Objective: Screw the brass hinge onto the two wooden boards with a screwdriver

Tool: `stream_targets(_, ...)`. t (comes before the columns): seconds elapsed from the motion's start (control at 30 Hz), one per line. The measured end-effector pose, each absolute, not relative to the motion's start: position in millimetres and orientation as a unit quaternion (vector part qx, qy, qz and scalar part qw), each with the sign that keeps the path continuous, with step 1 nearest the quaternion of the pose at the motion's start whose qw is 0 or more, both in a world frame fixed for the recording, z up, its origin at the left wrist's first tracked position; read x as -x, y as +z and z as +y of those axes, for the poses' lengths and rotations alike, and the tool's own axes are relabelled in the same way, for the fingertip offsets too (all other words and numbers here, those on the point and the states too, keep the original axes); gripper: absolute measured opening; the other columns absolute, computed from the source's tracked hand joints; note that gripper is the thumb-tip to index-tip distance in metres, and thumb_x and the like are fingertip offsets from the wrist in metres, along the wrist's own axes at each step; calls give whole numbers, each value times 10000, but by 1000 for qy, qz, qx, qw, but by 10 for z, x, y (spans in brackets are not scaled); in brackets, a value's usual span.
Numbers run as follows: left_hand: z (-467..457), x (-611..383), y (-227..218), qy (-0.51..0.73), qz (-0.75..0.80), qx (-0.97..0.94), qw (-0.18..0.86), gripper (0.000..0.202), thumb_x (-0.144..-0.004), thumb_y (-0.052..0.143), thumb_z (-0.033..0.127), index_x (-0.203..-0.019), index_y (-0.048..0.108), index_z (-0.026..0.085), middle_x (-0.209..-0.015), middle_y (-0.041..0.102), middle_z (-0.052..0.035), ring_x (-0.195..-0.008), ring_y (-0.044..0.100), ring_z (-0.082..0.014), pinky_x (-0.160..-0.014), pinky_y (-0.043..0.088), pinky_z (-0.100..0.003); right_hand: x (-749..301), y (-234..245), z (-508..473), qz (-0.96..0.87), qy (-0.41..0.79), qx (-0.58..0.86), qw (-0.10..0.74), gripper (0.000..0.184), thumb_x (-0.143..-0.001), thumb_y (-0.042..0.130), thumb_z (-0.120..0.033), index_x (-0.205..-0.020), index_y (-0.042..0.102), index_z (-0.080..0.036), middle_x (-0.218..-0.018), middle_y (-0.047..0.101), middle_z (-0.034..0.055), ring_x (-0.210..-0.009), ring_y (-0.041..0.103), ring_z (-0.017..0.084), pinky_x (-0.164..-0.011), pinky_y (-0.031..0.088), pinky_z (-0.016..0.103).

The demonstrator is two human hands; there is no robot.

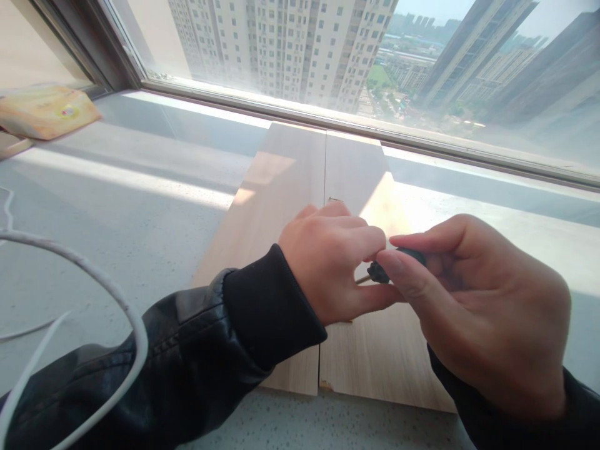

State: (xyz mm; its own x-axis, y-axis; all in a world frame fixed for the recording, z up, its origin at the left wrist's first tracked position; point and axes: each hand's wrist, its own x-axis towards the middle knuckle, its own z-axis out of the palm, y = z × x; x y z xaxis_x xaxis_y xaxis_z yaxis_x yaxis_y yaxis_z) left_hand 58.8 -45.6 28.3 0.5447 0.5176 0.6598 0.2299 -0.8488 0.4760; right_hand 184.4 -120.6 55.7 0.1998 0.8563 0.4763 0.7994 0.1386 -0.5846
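Note:
Between my two hands is a screwdriver [377,272] with a dark handle and a thin metal shaft. My right hand [487,300] pinches the handle between thumb and fingers. Curled around the front of the tool is my left hand [328,259], its index finger and thumb against the handle's front end. The shaft runs into the left palm, where its tip is hidden. Below the hands lie two pale wooden boards, a left board [272,187] and a right board [375,356], edge to edge. A small metal piece [334,199] shows near the seam, just beyond the left hand.
A white cable [117,294] loops across the left side, over my left sleeve. On the speckled pale sill [154,169] lies a yellow-orange packet [51,112] at the far left. The window frame [262,109] borders the back. One board corner [327,385] is chipped.

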Motion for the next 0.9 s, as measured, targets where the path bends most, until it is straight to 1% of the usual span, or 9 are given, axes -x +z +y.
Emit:
stream_targets(0.1, -486, -604, 254, 428, 219, -862, 159, 315, -718, 675, 384, -551, 558, 144, -550, 588, -4, -561, 480, -133, -532, 385, -286, -1829, 547, -1233, -628, 4, 659, 414, 169, -745, 662, -389, -756, 577, -244, -524, 519, -36, -476, 460, 119, -450, 346, 288)
stream_targets(0.2, -500, -600, 254, 406, 210, -862, 219, 252, -735, 669, 340, -595, 596, 144, -575, 615, -2, -590, 509, -134, -573, 416, -282, -1885, 533, -1230, -634, 8, 648, 421, 180, -699, 709, -373, -756, 593, -248, -551, 537, -25, -538, 515, 145, -477, 370, 301)
stream_targets(0.3, -475, -590, 243, 393, 182, -859, 275, 189, -764, 635, 320, -656, 657, 166, -601, 650, 2, -610, 549, -137, -621, 438, -291, -1981, 545, -1200, -660, 61, 624, 415, 188, -690, 717, -375, -742, 589, -248, -638, 579, -11, -578, 535, 149, -484, 385, 301)
stream_targets(0.4, -401, -575, 202, 384, 154, -844, 340, 135, -760, 637, 309, -742, 702, 191, -644, 678, -3, -666, 591, -151, -664, 459, -300, -2066, 607, -1170, -703, 130, 589, 377, 145, -765, 644, -367, -868, 622, -267, -712, 613, -9, -589, 560, 139, -499, 419, 297)
stream_targets(0.47, -337, -565, 169, 376, 123, -828, 396, 96, -743, 662, 275, -789, 710, 206, -706, 698, -4, -719, 614, -151, -731, 474, -303, -2111, 662, -1159, -737, 161, 561, 340, 186, -811, 591, -337, -989, 626, -301, -767, 637, -15, -645, 599, 141, -537, 457, 290)
stream_targets(0.57, -271, -558, 140, 359, 64, -818, 445, 91, -750, 658, 232, -818, 708, 198, -784, 718, -13, -778, 631, -145, -828, 468, -311, -2172, 720, -1159, -762, 186, 544, 297, 203, -828, 567, -320, -1020, 624, -348, -846, 657, -33, -745, 631, 147, -597, 489, 283)
stream_targets(0.67, -271, -561, 157, 352, 64, -830, 427, 103, -747, 658, 248, -796, 700, 168, -758, 712, -25, -752, 625, -147, -807, 469, -314, -2233, 731, -1168, -762, 185, 549, 288, 170, -816, 581, -342, -981, 623, -359, -864, 667, -43, -741, 635, 153, -590, 485, 293)
stream_targets(0.83, -343, -548, 249, 396, 160, -818, 386, 246, -591, 786, 347, -725, 676, 173, -673, 668, 6, -667, 585, -127, -695, 470, -281, -2267, 717, -1153, -740, 174, 583, 285, 162, -794, 605, -389, -935, 620, -312, -775, 661, -21, -658, 638, 176, -457, 420, 289)
stream_targets(0.9, -366, -544, 275, 409, 182, -820, 358, 291, -565, 799, 370, -725, 664, 167, -680, 659, 7, -663, 577, -124, -664, 462, -274, -2244, 708, -1133, -738, 161, 587, 291, 163, -790, 605, -395, -909, 614, -283, -725, 655, -13, -599, 627, 173, -426, 400, 287)
